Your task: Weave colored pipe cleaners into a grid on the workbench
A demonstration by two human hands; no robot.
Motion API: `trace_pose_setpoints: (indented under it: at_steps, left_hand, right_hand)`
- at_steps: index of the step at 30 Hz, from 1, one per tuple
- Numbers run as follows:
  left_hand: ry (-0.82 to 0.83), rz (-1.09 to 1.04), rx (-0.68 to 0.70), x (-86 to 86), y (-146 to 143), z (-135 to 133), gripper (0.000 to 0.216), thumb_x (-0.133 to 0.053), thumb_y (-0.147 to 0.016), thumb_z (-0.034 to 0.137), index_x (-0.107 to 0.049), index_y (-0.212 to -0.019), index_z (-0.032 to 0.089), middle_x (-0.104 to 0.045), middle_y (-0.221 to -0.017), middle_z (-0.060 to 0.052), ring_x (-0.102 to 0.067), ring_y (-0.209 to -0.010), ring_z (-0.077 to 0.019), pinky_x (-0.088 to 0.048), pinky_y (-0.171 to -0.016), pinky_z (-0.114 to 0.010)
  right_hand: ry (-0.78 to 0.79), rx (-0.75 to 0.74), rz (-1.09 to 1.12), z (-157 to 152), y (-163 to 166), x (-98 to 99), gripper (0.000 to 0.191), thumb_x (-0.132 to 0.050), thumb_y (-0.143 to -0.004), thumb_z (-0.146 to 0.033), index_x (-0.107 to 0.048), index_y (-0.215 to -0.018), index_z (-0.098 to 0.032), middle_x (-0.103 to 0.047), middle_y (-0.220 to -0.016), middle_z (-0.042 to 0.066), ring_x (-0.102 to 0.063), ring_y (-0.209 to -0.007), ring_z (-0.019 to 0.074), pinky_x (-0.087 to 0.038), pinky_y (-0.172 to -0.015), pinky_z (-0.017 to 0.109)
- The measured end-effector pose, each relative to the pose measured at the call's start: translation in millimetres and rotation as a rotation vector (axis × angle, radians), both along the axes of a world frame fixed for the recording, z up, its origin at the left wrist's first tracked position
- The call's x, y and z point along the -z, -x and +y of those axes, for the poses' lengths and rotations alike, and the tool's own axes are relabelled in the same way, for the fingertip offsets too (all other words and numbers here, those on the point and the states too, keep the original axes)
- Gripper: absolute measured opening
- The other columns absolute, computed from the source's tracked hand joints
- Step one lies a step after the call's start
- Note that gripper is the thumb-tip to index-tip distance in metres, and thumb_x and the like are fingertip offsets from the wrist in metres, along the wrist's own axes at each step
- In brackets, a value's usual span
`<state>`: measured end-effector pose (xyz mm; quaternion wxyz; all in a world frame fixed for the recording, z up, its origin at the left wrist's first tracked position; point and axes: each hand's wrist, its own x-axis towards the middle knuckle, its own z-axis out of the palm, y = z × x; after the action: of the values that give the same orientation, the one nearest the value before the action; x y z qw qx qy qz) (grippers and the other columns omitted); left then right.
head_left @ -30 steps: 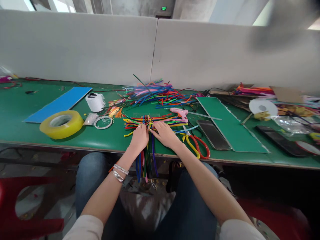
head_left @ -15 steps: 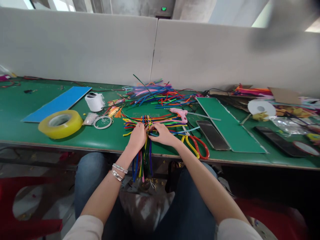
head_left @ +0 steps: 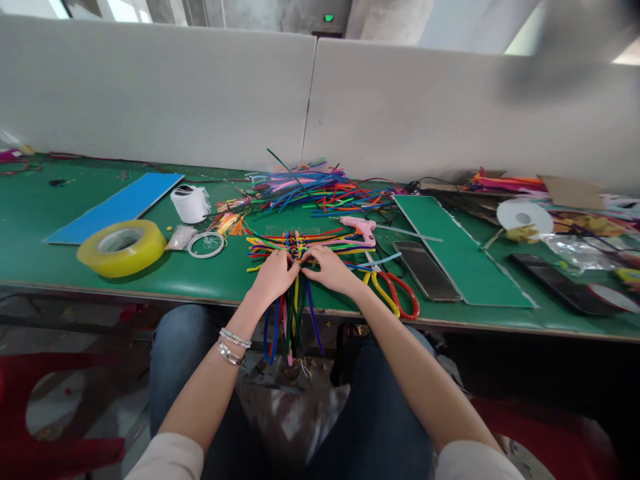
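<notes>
A weave of multicoloured pipe cleaners (head_left: 297, 245) lies at the table's front, its long strands hanging over the edge. My left hand (head_left: 273, 277) and my right hand (head_left: 330, 270) both pinch its near side, fingertips almost meeting at the middle. Just beyond my right hand are a pink glue gun (head_left: 359, 228) and red-and-yellow-handled scissors (head_left: 395, 293). A loose heap of pipe cleaners (head_left: 320, 195) lies behind the weave. Two bracelets circle my left wrist.
The green table (head_left: 125, 277) also holds a yellow tape roll (head_left: 121, 248), a blue board (head_left: 117, 208), a white spool (head_left: 190, 203), a wire ring (head_left: 206, 245), a phone (head_left: 425, 270) and a green board (head_left: 460, 253). A grey partition (head_left: 150, 93) backs it. My jeans lie below.
My hands have shifted slightly on the weave, with the fingers working closer together. The hanging strands have swung a little, and the blue one now angles to the right.
</notes>
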<state>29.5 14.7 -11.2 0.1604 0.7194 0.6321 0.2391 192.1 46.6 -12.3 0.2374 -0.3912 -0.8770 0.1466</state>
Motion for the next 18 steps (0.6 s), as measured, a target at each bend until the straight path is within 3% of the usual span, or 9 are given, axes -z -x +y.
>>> trace_pose_setpoints:
  at_steps: [6, 18]
  left_hand:
    - [0.104, -0.144, 0.107, -6.3, 14, -7, 0.02, -0.057, -0.072, 0.028, -0.049, -0.087, 0.017, -0.061, -0.086, -0.008, -0.058, -0.081, -0.0206, -0.045, -0.07, -0.03]
    - [0.043, -0.054, 0.092, -11.4, 13, -14, 0.028, -0.06, -0.071, 0.034, -0.047, -0.09, 0.017, -0.06, -0.088, -0.007, -0.058, -0.084, -0.0228, -0.044, -0.069, -0.03]
  right_hand:
    - [-0.045, -0.043, -0.001, -3, 1, -1.2, 0.024, -0.056, -0.076, -0.02, -0.054, -0.1, -0.019, -0.059, -0.1, 0.007, -0.053, -0.096, 0.0216, -0.041, -0.085, 0.036]
    - [-0.074, -0.027, -0.025, -5, 3, -1.1, 0.015, -0.056, -0.078, -0.029, -0.055, -0.091, -0.021, -0.059, -0.096, 0.005, -0.052, -0.098, 0.0217, -0.039, -0.087, 0.036]
